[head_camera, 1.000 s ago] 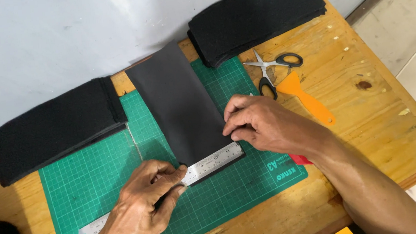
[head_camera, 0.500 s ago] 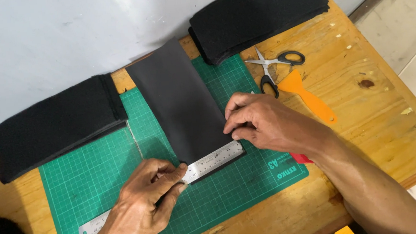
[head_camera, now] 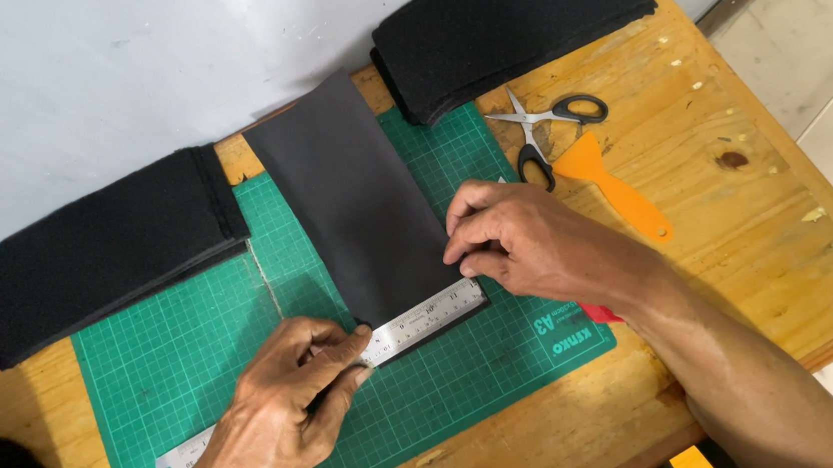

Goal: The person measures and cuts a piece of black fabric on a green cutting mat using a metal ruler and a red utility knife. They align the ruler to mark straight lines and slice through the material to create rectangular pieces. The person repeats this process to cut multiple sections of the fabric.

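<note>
**Observer:** Report hand positions and the workpiece location.

**Operator:** I see the dark sheet (head_camera: 359,204) lying flat on the green cutting mat (head_camera: 194,334), its far end reaching past the mat's top edge toward the wall. The steel ruler (head_camera: 386,342) lies across the sheet's near end. My left hand (head_camera: 282,416) presses down on the ruler, fingers closed together on its top face. My right hand (head_camera: 528,244) rests at the sheet's right edge, fingertips bunched and touching the ruler's right end.

**Observer:** What has changed since the previous second?

**Operator:** Very little. The ruler, the sheet and both hands sit where they were; I detect only a slight resettling of the right fingertips. I judge the alignment step is in hand and no cut has begun.

**Observer:** Surroundings?

**Operator:** One black stack (head_camera: 102,251) lies left of the mat, another (head_camera: 519,24) at upper right. Scissors (head_camera: 543,128) and an orange scraper (head_camera: 613,187) lie right of the mat, untouched.
</note>
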